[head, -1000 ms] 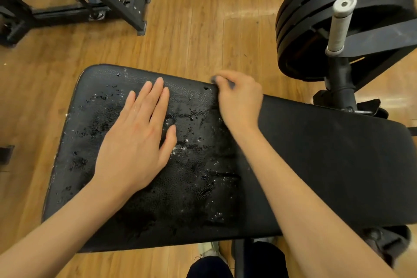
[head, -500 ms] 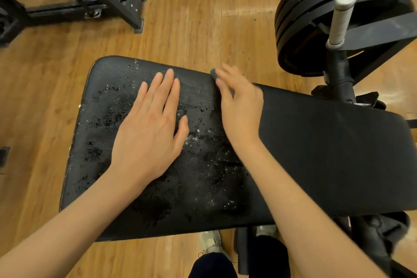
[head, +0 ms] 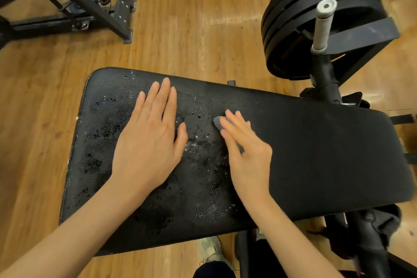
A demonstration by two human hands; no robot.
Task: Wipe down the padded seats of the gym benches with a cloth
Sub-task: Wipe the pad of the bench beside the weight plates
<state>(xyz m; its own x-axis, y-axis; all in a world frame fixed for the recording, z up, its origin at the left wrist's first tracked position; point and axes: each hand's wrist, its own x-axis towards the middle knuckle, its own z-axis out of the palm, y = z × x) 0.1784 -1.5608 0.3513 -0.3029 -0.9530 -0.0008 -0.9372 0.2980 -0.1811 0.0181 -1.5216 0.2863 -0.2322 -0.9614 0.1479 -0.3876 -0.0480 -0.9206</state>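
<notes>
Head view, the only one we've got: the padded seat (head: pixel 304 160) stretches across the middle, black and worn, its left end cracked and speckled with pale flecks and what look like droplets. The left hand (head: pixel 149 142) lies flat on that worn patch, fingers straight and together, palm down, holding nothing. The right hand (head: pixel 246 153) sits just beside it, nearer the seat's middle, fingers out straight and a touch blurred. Under those fingertips, a small grey scrap peeks out: that's the cloth (head: pixel 218 122), pressed to the pad, not pinched. Most of it is hidden beneath the hand, so its full shape can't be told.

The step, by my reading: wiping is under way on the worn left half, with the smoother right half looking dry and matte. The next move calls for a firm, flat press and sweeping strokes over the speckled area, the left hand steadying the seat or clearing out of the path.

Around it: warm wooden floor (head: pixel 191 29), a black steel frame (head: pixel 74 2) top left, and stacked weight plates (head: pixel 316 0) top right with a pale grey-wrapped handle (head: pixel 322 27) rising in front. A shoe (head: pixel 211 249) shows below the seat's near edge.
</notes>
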